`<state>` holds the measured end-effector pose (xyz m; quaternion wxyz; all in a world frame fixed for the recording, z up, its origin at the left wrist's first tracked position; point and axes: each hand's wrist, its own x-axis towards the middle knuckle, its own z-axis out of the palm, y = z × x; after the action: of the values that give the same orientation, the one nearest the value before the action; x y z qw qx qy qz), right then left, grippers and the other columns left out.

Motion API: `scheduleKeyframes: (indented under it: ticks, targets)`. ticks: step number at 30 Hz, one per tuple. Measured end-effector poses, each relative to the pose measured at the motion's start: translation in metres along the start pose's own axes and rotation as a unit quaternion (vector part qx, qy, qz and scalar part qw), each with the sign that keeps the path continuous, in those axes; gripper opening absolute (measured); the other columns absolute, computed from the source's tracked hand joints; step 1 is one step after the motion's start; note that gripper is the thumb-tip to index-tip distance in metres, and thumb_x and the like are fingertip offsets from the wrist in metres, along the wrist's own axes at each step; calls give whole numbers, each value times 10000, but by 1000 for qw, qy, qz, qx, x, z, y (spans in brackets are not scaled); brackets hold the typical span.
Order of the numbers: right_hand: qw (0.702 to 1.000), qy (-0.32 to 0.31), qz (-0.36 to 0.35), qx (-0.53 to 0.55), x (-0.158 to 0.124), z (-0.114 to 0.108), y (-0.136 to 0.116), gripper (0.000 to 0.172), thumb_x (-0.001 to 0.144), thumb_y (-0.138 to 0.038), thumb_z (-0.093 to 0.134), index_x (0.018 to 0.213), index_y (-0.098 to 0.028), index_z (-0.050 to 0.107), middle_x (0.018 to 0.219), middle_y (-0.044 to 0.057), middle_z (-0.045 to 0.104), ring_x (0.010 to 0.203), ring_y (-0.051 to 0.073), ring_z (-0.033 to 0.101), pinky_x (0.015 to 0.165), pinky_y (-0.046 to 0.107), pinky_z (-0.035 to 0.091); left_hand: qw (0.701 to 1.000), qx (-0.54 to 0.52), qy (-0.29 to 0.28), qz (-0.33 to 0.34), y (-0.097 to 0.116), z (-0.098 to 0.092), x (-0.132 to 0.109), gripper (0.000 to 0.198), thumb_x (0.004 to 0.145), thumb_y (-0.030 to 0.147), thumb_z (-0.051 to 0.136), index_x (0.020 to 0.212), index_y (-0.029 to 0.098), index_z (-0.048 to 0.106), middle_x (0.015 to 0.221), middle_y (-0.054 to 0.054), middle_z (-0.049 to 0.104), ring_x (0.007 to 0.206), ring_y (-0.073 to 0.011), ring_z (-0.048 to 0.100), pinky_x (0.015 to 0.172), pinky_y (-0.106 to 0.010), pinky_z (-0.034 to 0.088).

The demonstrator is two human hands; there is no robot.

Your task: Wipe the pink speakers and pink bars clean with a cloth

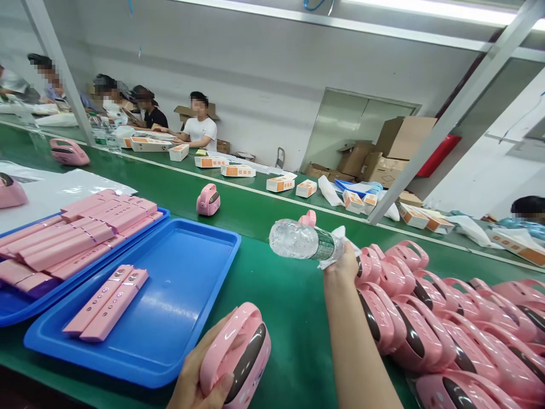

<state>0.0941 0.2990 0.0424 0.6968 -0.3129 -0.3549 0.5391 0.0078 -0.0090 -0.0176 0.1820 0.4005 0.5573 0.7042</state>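
Note:
At the bottom middle, my left hand (204,369) is wrapped round a pink plastic housing (244,358) that has a loop handle and a dark glossy panel. My right hand (347,261) reaches forward, gripping a clear plastic bottle (293,240) with a green label, tilted onto its side. A white cloth or tissue (336,250) is bunched in the same hand against the bottle. Right of my forearm stand several rows of similar pink housings (409,329). Another pink housing (208,200) stands farther off on the green surface, and one more is partly behind the bottle.
A blue tray (179,307) at left holds two long pink parts (106,304). Beside it, another blue tray (164,215) carries a pile of pink parts (80,233). Beyond the green table (289,318) lie white-and-orange boxes (238,170); several people sit there. A metal post (409,153) slants at right.

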Motion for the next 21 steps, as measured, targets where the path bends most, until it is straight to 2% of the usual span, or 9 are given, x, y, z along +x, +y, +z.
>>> scheduleKeyframes:
  ticks: [2, 4, 6, 8, 10, 12, 14, 17, 21]
  targets:
    - [993, 38, -102, -52, 3, 3, -22, 264, 884, -337, 510, 1062, -144, 535, 1024, 54, 575, 863, 168, 583, 742, 358, 495, 1000, 0, 8, -1, 2, 1, 0, 311, 740, 380, 604, 1029, 301, 687, 1206, -44, 604, 1172, -317, 487, 1004, -394, 391]
    - [970, 39, -209, -120, 4, 6, -44, 246, 865, -335, 536, 1011, -138, 554, 983, 45, 585, 881, 177, 576, 784, 381, 472, 1000, -3, 18, -10, 5, 3, -1, 326, 724, 388, 621, 1022, 277, 693, 1175, -62, 621, 1169, -331, 485, 1001, -407, 395]
    - [934, -9, -298, -199, 2, 7, -59, 215, 824, -341, 579, 895, -139, 589, 901, 43, 602, 877, 192, 572, 820, 402, 446, 999, -9, 30, -25, 6, 4, -1, 406, 721, 395, 622, 1098, 249, 656, 1133, -81, 641, 1147, -335, 503, 989, -413, 404]
    - [887, -90, -360, -275, -1, 7, -64, 194, 783, -358, 598, 799, -166, 611, 871, 60, 623, 891, 217, 573, 846, 403, 430, 998, -9, 42, -43, 8, 5, -1, 432, 725, 393, 621, 1126, 232, 639, 1066, -85, 669, 1103, -329, 536, 971, -398, 419]
    - [837, -167, -400, -336, -1, 3, -63, 197, 770, -377, 573, 819, -195, 629, 936, 83, 638, 938, 234, 570, 858, 386, 429, 997, -7, 51, -60, 10, 5, 2, 389, 726, 386, 630, 1079, 225, 666, 1000, -75, 690, 1063, -319, 563, 940, -365, 443]
    - [796, -207, -421, -383, 3, -1, -62, 247, 790, -395, 513, 886, -201, 631, 978, 92, 641, 952, 239, 573, 844, 383, 438, 996, -12, 57, -71, 15, 6, 5, 346, 716, 379, 650, 1019, 218, 690, 960, -64, 700, 1039, -311, 575, 892, -333, 471]
    - [769, -212, -429, -425, 9, -4, -69, 301, 828, -416, 428, 841, -189, 626, 888, 97, 652, 881, 250, 590, 780, 398, 453, 994, -23, 66, -80, 23, 6, 9, 315, 701, 381, 668, 961, 208, 707, 938, -55, 703, 1025, -306, 579, 842, -310, 493]
    - [735, -201, -437, -478, 8, 2, -96, 436, 858, -477, 332, 610, -196, 556, 690, 106, 622, 747, 273, 584, 695, 422, 442, 990, -54, 81, -105, 42, 7, 13, 304, 689, 417, 671, 892, 196, 720, 904, -47, 708, 971, -296, 598, 742, -284, 521]
    - [704, -176, -477, -496, -33, 19, -131, 453, 893, -458, 315, 569, -198, 494, 846, 175, 612, 881, 307, 544, 776, 435, 385, 981, -94, 111, -128, 68, 13, 15, 343, 675, 448, 672, 875, 174, 727, 871, -55, 713, 908, -288, 618, 644, -261, 531]
